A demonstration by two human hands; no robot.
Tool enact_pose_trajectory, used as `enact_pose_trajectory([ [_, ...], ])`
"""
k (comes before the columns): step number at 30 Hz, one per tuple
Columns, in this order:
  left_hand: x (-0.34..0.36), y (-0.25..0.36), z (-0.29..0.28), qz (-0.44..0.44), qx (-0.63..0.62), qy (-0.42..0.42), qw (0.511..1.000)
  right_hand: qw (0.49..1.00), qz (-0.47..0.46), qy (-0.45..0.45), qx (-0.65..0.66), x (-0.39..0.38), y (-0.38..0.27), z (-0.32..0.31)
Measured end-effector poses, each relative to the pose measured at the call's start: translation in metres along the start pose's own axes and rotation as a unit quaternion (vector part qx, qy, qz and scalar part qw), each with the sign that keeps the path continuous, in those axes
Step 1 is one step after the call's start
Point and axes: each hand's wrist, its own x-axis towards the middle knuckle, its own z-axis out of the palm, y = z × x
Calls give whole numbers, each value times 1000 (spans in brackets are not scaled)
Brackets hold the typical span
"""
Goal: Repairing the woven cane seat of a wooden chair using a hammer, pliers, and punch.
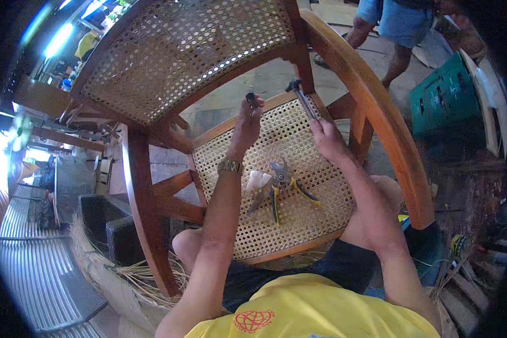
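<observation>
A wooden armchair with a woven cane seat (321, 194) and a cane back (191, 56) stands in front of me. My right hand (328, 139) grips a hammer (305, 103) by its handle, the dark head pointing up and away over the seat's far edge. To its left, my left hand (248, 119) is closed on a small dark object (252, 100); its kind is unclear. A watch circles my left wrist. Between my forearms, pruning shears (277, 194) with yellow and black handles lie open on the seat beside a crumpled white piece (258, 180).
The curved armrest (372, 90) rises right of my arm. A green crate (448, 104) stands beyond it, and a person's bare legs (397, 65) are at the far right. Cane strips (143, 279) lie at the lower left, near a dark woven piece (124, 239) and corrugated metal sheets (31, 265).
</observation>
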Motion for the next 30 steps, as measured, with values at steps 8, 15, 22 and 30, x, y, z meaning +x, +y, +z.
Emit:
enact_pose_trajectory([
  [8, 0, 10, 26, 23, 344, 148, 927, 994, 57, 9, 88, 5, 0, 22],
  [15, 2, 25, 45, -3, 355, 268, 896, 997, 30, 19, 70, -2, -10, 13],
  [22, 16, 9, 5, -36, 227, 87, 969, 997, 10, 22, 74, -6, -20, 10],
  [30, 22, 27, 4, 21, 263, 179, 948, 997, 64, -6, 30, -8, -22, -3],
])
